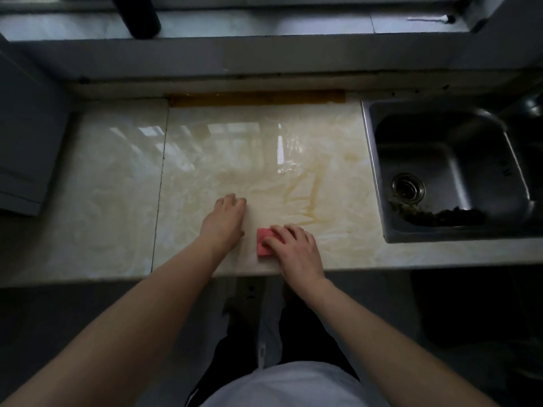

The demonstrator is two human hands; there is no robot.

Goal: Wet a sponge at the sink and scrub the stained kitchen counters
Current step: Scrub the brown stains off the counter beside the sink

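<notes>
Left hand [224,218] lies flat while right hand [293,248] grips the sponge [262,245] at the counter's [117,186] six-o'clock edge, where a wet stroke could slip off.

Both bare forearms are reaching forward. The left hand [224,218] is resting palm down, fingers loosely bent and holding nothing. The right hand [293,248] is lying just beside it, fingers curling over the sponge [263,245].

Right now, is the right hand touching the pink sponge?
Touching. In the head view the fingers of the right hand lie on top of the sponge, covering its right part, no gap.
</notes>
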